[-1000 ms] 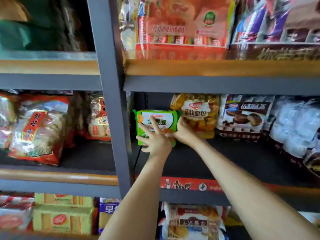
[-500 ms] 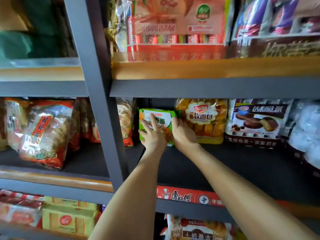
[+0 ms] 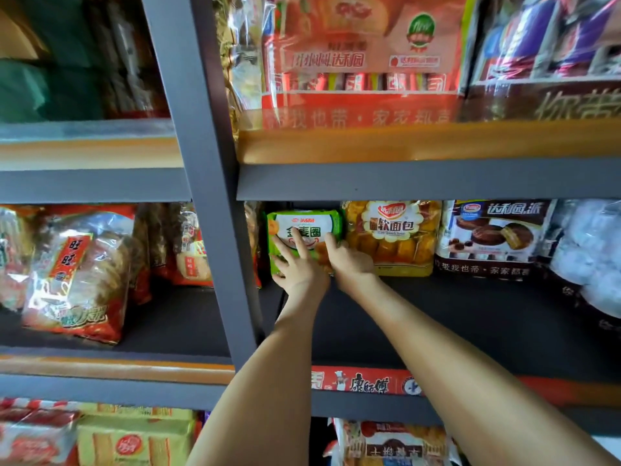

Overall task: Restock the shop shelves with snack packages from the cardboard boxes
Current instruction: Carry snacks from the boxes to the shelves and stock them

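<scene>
A green snack package (image 3: 304,227) stands upright at the back left of the dark middle shelf (image 3: 470,324), just right of the grey upright post (image 3: 215,230). My left hand (image 3: 297,267) presses flat on its front with straight, spread fingers. My right hand (image 3: 351,262) holds the package's right edge, thumb on the front and the other fingers hidden between it and the yellow bread bag (image 3: 393,240). No cardboard box is in view.
Right of the bread bag stand a chocolate pie bag (image 3: 490,237) and white packs (image 3: 591,253). Red rice cracker bags (image 3: 77,270) fill the left bay. Large red packs (image 3: 363,55) sit on the shelf above, yellow boxes (image 3: 134,442) below.
Both hands have pushed the green package further back on the shelf until it stands beside the yellow bread bag. My view has shifted left and nearer.
</scene>
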Motion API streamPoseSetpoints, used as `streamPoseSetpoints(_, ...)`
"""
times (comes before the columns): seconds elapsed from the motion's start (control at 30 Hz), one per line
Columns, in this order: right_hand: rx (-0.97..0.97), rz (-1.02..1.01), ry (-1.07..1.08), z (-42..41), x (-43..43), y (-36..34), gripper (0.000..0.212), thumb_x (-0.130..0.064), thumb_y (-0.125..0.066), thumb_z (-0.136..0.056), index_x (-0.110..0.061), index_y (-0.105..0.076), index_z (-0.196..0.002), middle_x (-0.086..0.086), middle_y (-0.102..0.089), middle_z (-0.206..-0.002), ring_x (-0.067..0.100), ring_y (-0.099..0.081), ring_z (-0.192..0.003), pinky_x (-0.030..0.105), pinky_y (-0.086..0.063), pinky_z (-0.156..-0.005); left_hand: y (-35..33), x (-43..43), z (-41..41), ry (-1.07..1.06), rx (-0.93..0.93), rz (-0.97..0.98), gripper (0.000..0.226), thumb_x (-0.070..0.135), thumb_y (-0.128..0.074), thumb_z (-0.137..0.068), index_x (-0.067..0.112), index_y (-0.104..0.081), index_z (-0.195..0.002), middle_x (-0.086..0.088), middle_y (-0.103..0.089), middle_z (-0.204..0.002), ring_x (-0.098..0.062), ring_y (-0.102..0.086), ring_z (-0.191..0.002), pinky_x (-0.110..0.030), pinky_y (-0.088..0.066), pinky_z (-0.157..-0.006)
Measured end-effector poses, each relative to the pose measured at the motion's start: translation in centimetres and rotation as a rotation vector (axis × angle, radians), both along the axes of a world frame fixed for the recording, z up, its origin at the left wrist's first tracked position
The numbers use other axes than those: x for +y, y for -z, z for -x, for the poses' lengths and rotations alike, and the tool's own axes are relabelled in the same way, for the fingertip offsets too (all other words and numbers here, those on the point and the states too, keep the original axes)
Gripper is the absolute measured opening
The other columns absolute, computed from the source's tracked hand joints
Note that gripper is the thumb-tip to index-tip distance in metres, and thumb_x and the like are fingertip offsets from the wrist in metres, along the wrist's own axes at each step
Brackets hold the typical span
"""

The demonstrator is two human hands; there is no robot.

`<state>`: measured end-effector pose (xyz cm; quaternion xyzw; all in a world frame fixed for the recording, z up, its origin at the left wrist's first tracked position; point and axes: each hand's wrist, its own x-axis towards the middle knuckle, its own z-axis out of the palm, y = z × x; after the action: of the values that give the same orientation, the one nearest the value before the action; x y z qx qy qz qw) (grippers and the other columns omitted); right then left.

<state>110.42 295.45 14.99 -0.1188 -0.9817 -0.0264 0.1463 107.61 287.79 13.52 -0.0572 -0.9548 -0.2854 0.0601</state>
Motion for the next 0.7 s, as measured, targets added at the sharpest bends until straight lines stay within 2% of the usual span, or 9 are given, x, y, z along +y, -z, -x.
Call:
streamPoseSetpoints(0.1,-0.048,0.206,0.048,-1.6,0.0,-0.1,0.052,-0.001,-0.05,-0.09,-0.011,-0.028,-0.136,0.015,-0.057,-0.12,0.036,-0.059,-0.107,0.042,-0.047,-0.077,-0.6,0.1,-1.8,0.017,-0.114,-0.101,0.079,0.024,-0.047,-0.095,0.02,0.006,-0.153,-0.017,0.004,-0.159,-0.036,-0.011,-0.145,-0.051,-0.019,-0.114)
streamPoseSetpoints(0.2,-0.035,0.413,0.092,-3.8,-0.2,0.5,0.026,-0.015,-0.048,-0.089,-0.015,-0.047,-0.116,0.011,-0.06,-0.114,0.034,-0.059,-0.105,0.041,-0.049,-0.083,-1.1,-0.3,-3.6,0.09,-0.239,-0.138,0.066,0.022,-0.048,-0.094,0.011,-0.013,-0.149,-0.017,-0.01,-0.155,-0.035,-0.021,-0.141,-0.05,-0.022,-0.114)
streamPoseSetpoints(0.27,0.024,0.524,0.063,-5.5,-0.5,0.7,0.02,-0.024,-0.045,-0.088,-0.02,-0.055,-0.104,0.008,-0.062,-0.112,0.03,-0.059,-0.102,0.045,-0.049,-0.087,-1.4,-0.8,-4.9,0.157,-0.267,-0.186,0.057,0.026,-0.05,-0.094,0.007,-0.027,-0.142,-0.017,-0.025,-0.148,-0.034,-0.031,-0.136,-0.046,-0.029,-0.112)
streamPoseSetpoints(0.33,0.121,0.605,0.075,-7.7,-1.3,0.3,0.019,-0.021,-0.045,-0.092,-0.017,-0.062,-0.101,0.008,-0.065,-0.11,0.027,-0.059,-0.099,0.041,-0.049,-0.086,-1.8,-1.0,-6.3,0.242,-0.251,-0.256,0.053,0.029,-0.051,-0.095,0.006,-0.033,-0.139,-0.017,-0.035,-0.142,-0.035,-0.039,-0.131,-0.043,-0.034,-0.108)
streamPoseSetpoints(0.47,0.332,0.631,0.265,-12.4,-3.0,0.0,0.02,-0.01,-0.047,-0.095,-0.003,-0.062,-0.105,0.009,-0.065,-0.107,0.027,-0.06,-0.102,0.032,-0.045,-0.079,-2.9,-2.2,-10.2,0.488,-0.269,-0.346,0.042,0.017,-0.049,-0.095,0.003,-0.042,-0.134,-0.018,-0.046,-0.137,-0.033,-0.046,-0.127,-0.037,-0.039,-0.102)
streamPoseSetpoints(0.53,0.421,0.617,0.365,-14.9,-4.0,0.1,0.018,-0.01,-0.049,-0.093,-0.004,-0.062,-0.105,0.013,-0.067,-0.108,0.03,-0.061,-0.103,0.035,-0.048,-0.082,-3.0,-3.2,-12.3,0.591,-0.281,-0.402,0.035,0.012,-0.047,-0.093,0.005,-0.049,-0.128,-0.017,-0.053,-0.132,-0.033,-0.05,-0.124,-0.033,-0.042,-0.095)
streamPoseSetpoints(0.6,0.467,0.62,0.441,-17.4,-5.4,0.3,0.015,-0.009,-0.051,-0.091,-0.006,-0.062,-0.102,0.015,-0.068,-0.104,0.03,-0.062,-0.097,0.035,-0.048,-0.079,-2.6,-4.5,-14.4,0.701,-0.257,-0.44,0.032,0.009,-0.048,-0.092,0.005,-0.054,-0.123,-0.016,-0.059,-0.125,-0.032,-0.054,-0.118,-0.029,-0.042,-0.085)
streamPoseSetpoints(0.7,0.586,0.681,0.504,-21.2,-7.9,0.9,0.017,-0.005,-0.053,-0.09,-0.007,-0.062,-0.104,0.011,-0.067,-0.1,0.027,-0.061,-0.094,0.038,-0.05,-0.081,-2.1,-6.4,-17.5,0.797,-0.252,-0.483,0.034,0.004,-0.048,-0.092,0.005,-0.055,-0.125,-0.014,-0.061,-0.124,-0.029,-0.055,-0.116,-0.027,-0.042,-0.085)
